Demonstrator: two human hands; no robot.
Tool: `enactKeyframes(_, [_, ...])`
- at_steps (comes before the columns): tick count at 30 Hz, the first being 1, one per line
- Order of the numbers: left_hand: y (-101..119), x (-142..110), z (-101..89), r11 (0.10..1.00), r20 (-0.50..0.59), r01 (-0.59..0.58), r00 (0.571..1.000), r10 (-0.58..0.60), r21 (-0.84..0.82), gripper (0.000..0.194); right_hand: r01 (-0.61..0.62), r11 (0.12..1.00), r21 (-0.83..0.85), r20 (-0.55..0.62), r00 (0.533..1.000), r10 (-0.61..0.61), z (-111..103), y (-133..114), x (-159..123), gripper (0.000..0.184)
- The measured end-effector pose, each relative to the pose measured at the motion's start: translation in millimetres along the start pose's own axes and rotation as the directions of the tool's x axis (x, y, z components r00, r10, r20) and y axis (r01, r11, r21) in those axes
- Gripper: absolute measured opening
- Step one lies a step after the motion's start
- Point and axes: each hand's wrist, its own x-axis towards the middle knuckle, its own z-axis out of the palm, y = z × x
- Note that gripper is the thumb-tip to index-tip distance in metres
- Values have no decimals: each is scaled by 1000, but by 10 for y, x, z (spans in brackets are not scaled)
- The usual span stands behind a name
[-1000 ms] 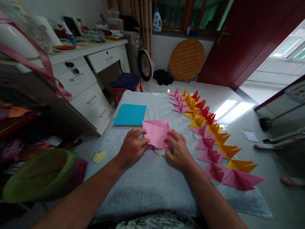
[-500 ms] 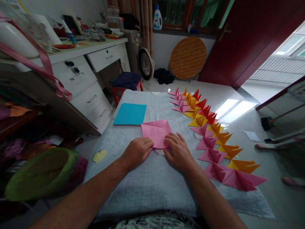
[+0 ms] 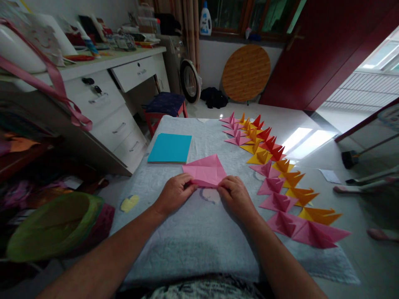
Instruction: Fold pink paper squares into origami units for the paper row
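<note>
A pink sheet of origami paper (image 3: 205, 169), marked with creases, is held between my hands over the cloth-covered table (image 3: 187, 249). My left hand (image 3: 178, 189) pinches its near left corner between thumb and fingers. At the near right corner, my right hand (image 3: 235, 192) pinches the paper the same way. The near edge is bent up a little along a fold. Just beyond my left hand lies a stack of square paper (image 3: 170, 148) with a blue sheet on top.
Folded paper cranes in rows line the table's right side: pink ones (image 3: 278, 202), yellow ones (image 3: 293, 180) and red ones (image 3: 272, 144). A stool (image 3: 165, 104) stands beyond the far left corner. A green-lined bin (image 3: 52, 228) is at the left, below white drawers (image 3: 115, 128).
The pink paper has turned slightly, and its near edge has come up off the cloth. My right hand has gone from lying flat on the sheet to pinching its corner.
</note>
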Motion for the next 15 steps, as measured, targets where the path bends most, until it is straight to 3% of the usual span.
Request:
enactKeyframes(8, [-7,-14,-24,1000,72,-23,997,23,-7,18,-19,1000,-4,45,999,19,-47,-44,-12,13])
enactKeyframes(15, [-7,-29,-17,996,76,-30,997,24,79,25,-103,991,-91,59,992,109,-64,-24,-10,11])
